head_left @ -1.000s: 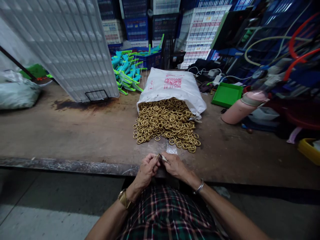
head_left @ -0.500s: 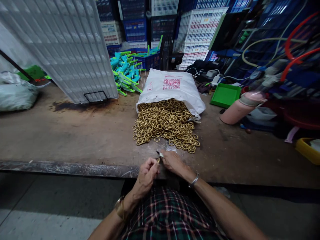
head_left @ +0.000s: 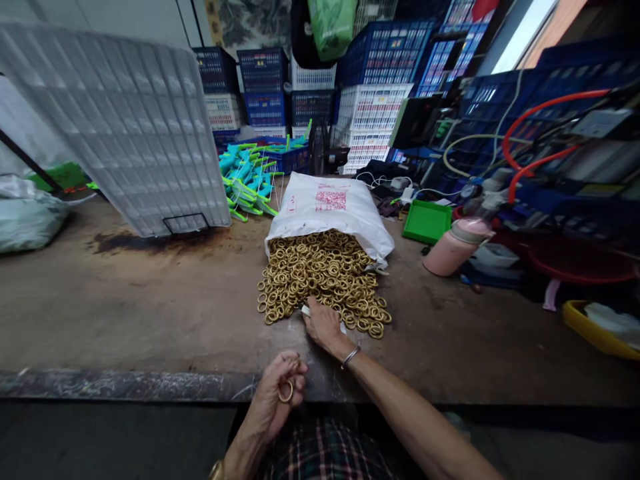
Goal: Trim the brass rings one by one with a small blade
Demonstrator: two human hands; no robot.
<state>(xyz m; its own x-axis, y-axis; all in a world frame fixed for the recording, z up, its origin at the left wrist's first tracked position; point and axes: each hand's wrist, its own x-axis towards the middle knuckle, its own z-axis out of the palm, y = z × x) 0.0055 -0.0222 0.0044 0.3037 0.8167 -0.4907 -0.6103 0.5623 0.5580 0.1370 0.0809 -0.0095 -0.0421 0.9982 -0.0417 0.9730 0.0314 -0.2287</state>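
Out goes the right hand (head_left: 323, 323), and it's right at the near edge of the heap of brass-coloured rings (head_left: 320, 273), fingers bent down toward the metal! A small white object (head_left: 306, 311) pokes out beside those fingers, too small to identify; the fingertips are tucked from sight, so I can't tell how far they're closed or whether they've got a ring. Nearer the body, the left hand (head_left: 280, 380) is curled over the front of the wooden tabletop (head_left: 175, 313), thumb in against the forefinger, and there it is, one brass-coloured ring (head_left: 286, 400) showing below, caught in the bent fingers! There's a small golden glint up by the fingertips too, but whether that's a second ring, I can't call it. The heap spills from the mouth of a white sack (head_left: 330, 207) with red print, lying on its side, with loose rings fanned along the front. Over on the right, a green tray (head_left: 427, 222) and a leaning pink bottle (head_left: 450, 252), both well apart from the hands. My read on the step: this is a pick from the heap, one hand minding its ring while the other works at the pile. From here, the next move calls for a neat fingertip pinch, one ring freed from its neighbours, the white object kept clear, and the left fingers snug
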